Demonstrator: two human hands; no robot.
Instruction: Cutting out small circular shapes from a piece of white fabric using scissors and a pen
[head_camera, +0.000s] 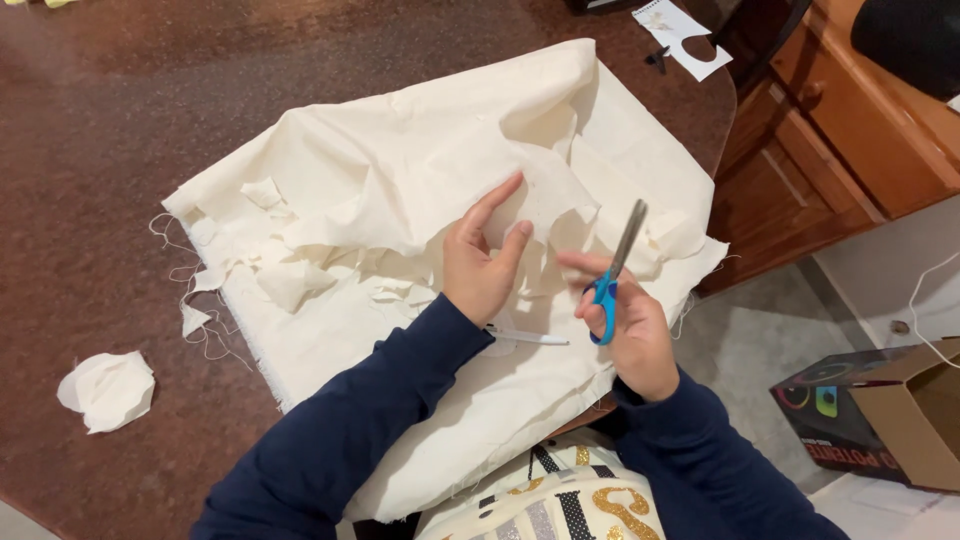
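Note:
A large piece of cream fabric (400, 170) lies crumpled on a dark reddish-brown table (100, 130), with cut scraps scattered over it. My left hand (483, 262) pinches a small cut piece of the cream fabric (548, 195) between thumb and fingers, lifting it above the cloth. My right hand (630, 325) grips blue-handled scissors (615, 270) just to the right of that piece, blades pointing up and away, close together. A white pen (528, 339) rests on the cloth between my two wrists. Both arms wear dark blue sleeves.
A small stack of round fabric cut-outs (106, 389) sits on the table at the left. A white paper template (682, 35) lies at the far table edge. Wooden drawers (820, 140) stand to the right, and an open cardboard box (885, 415) is on the floor.

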